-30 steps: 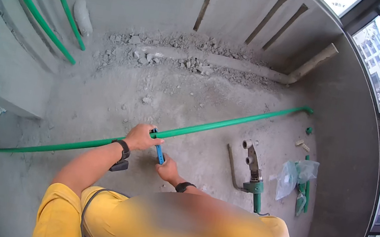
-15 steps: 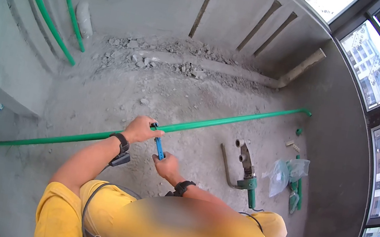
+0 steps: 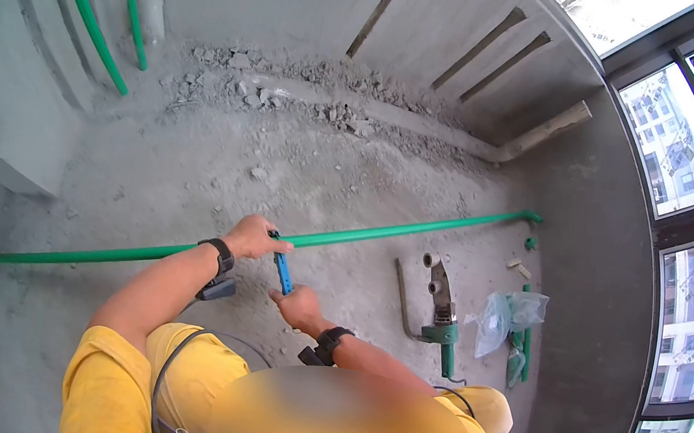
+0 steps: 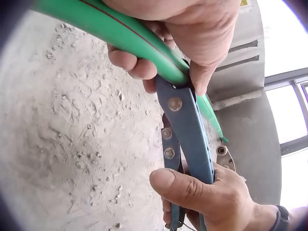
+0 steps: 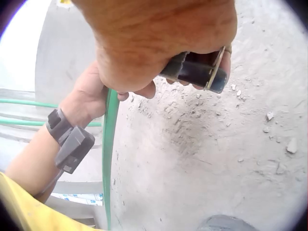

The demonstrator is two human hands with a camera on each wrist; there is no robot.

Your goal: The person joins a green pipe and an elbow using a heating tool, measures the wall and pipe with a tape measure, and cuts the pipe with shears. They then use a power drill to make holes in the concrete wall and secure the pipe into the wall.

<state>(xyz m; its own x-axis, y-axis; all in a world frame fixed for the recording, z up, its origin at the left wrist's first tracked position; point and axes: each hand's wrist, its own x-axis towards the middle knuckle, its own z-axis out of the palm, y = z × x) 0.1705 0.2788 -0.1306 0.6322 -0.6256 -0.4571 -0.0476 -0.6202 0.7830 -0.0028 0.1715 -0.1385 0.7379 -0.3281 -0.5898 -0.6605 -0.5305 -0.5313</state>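
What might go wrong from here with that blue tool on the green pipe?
The thumb of the left grip sits right at the head of the blue tool, so it might get pinched if the right grip squeezes.

The green pipe reaches far past the left grip on both sides, so its ends may swing if that grip loosens.

Daylight comes through the windows (image 3: 692, 320) on the right of the head view, bleaching the topmost glass nearly white. The floor (image 3: 168, 187) is softly lit with faint, blurry-edged shadows; the wall (image 3: 597, 258) beside the windows is dimmer. All three views have dark rounded corners, and straight lines bow towards the edges. A smeared oval patch (image 3: 340, 431) hides the lower middle of the head view. Both wrist views look pale, with white glare upper right in the left one and upper left in the right.
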